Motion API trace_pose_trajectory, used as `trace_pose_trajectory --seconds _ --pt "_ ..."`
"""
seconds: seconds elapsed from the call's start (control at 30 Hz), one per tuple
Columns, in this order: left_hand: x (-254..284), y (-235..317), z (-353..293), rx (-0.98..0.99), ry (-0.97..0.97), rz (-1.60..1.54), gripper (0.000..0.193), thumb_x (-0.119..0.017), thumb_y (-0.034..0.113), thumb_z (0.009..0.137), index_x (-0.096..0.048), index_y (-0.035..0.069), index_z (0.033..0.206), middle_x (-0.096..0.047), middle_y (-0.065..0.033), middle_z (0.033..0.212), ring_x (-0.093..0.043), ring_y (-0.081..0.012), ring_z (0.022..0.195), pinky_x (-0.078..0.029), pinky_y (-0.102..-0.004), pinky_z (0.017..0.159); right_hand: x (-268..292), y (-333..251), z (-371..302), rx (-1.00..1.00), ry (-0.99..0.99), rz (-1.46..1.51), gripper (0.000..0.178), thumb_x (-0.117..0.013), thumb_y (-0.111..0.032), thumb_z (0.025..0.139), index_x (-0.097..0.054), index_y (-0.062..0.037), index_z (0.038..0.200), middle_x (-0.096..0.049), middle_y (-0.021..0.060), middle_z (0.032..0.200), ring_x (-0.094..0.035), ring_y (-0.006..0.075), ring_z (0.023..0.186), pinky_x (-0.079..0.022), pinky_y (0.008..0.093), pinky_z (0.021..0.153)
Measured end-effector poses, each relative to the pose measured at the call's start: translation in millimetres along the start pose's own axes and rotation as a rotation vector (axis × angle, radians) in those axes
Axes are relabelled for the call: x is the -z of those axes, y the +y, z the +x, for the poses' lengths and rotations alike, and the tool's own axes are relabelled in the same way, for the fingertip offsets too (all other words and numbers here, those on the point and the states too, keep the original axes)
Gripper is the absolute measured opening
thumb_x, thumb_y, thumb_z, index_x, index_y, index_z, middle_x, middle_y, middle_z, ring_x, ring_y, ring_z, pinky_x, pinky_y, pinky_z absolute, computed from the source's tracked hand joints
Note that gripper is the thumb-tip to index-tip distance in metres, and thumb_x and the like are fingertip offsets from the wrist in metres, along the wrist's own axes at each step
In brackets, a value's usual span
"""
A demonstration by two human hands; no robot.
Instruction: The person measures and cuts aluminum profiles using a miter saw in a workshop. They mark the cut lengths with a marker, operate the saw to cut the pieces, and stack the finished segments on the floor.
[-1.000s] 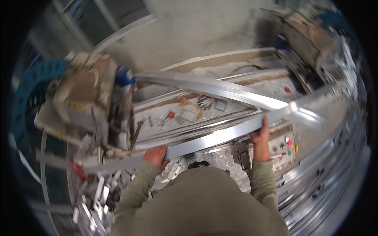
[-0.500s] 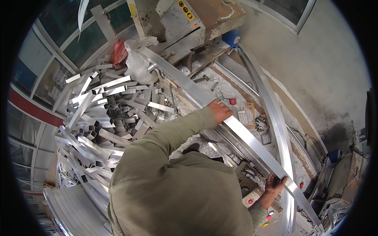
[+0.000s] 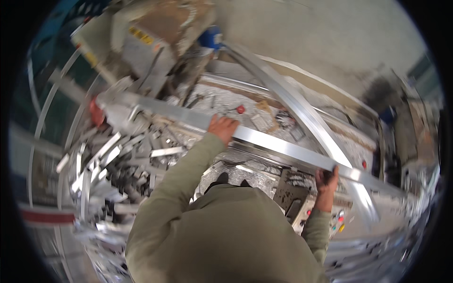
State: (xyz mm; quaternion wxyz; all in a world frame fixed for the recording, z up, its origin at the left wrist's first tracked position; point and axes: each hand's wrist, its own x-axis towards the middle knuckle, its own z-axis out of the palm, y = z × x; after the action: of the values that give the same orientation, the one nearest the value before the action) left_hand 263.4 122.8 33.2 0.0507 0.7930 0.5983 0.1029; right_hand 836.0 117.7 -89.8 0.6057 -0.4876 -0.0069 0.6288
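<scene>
A long silver aluminium profile [image 3: 278, 143] lies across in front of me, slanting from the far left down to the right. My left hand [image 3: 223, 129] is closed over it left of its middle, fingers across the top face. Farther right, my right hand [image 3: 326, 181] grips its near edge, with part of the fingers hidden beneath. The profile's left end reaches toward a grey cutting machine [image 3: 148, 56] and is blurred. Another long profile [image 3: 302, 111] runs behind it, and the two cross to the right of my right hand.
Short aluminium offcuts [image 3: 101, 165] lie heaped at the left, near a whitish plastic bag [image 3: 125, 115] and a red bag [image 3: 96, 113]. A red object [image 3: 240, 109] sits among shavings behind the held profile. Coloured buttons [image 3: 340, 219] are near my right forearm. A wall [image 3: 306, 33] stands behind.
The view has turned, so the held profile now lies flatter across the picture and the offcut heap sits lower left. Both hands keep their hold on the profile.
</scene>
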Motion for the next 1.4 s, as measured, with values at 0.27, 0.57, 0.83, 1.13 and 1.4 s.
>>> trace_pose_trajectory --seconds 0.27,0.57,0.83,1.13,1.4 --pt "19 -14 -65 -0.086 0.276 0.139 0.071 -0.090 0.015 0.069 -0.061 0.009 0.133 -0.066 -0.0136 0.138 -0.059 -0.0349 0.133 -0.035 -0.0573 0.115 -58 23 -104 0.065 -0.204 0.283 0.055 -0.064 -0.055 0.108 -0.060 -0.0139 0.144 -0.070 0.0091 0.137 -0.069 0.0338 0.126 -0.059 0.0608 0.100" --pt "83 29 -75 -0.235 0.438 0.458 0.065 -0.074 0.048 0.095 -0.056 0.007 0.143 -0.061 -0.0141 0.151 -0.055 -0.0378 0.145 -0.035 -0.0565 0.113 -41 -1 -140 0.374 0.030 0.488 0.049 -0.069 -0.028 0.105 -0.055 -0.0010 0.143 -0.068 0.0178 0.135 -0.069 0.0344 0.125 -0.059 0.0574 0.107" --pt "108 41 -19 -0.400 0.310 0.388 0.062 -0.080 0.032 0.088 -0.060 0.004 0.139 -0.061 -0.0178 0.145 -0.056 -0.0417 0.137 -0.040 -0.0591 0.108 4 -34 -153 0.348 -0.157 0.741 0.055 -0.069 -0.042 0.105 -0.059 -0.0039 0.143 -0.070 0.0143 0.137 -0.066 0.0330 0.128 -0.051 0.0556 0.114" --pt "70 186 28 -0.657 0.356 0.344 0.049 -0.072 0.013 0.085 -0.061 0.003 0.132 -0.066 -0.0181 0.137 -0.061 -0.0383 0.131 -0.039 -0.0572 0.108 148 -86 -148 0.588 0.301 0.765 0.047 -0.076 -0.039 0.103 -0.064 -0.0061 0.134 -0.071 0.0119 0.124 -0.067 0.0317 0.117 -0.055 0.0530 0.108" --pt "52 230 67 -0.772 0.110 0.204 0.063 -0.080 0.017 0.080 -0.059 0.001 0.137 -0.066 -0.0171 0.126 -0.061 -0.0391 0.118 -0.036 -0.0561 0.106 192 -118 -176 0.572 0.437 0.650 0.057 -0.079 -0.040 0.103 -0.058 -0.0008 0.140 -0.071 0.0124 0.123 -0.071 0.0312 0.107 -0.061 0.0565 0.094"
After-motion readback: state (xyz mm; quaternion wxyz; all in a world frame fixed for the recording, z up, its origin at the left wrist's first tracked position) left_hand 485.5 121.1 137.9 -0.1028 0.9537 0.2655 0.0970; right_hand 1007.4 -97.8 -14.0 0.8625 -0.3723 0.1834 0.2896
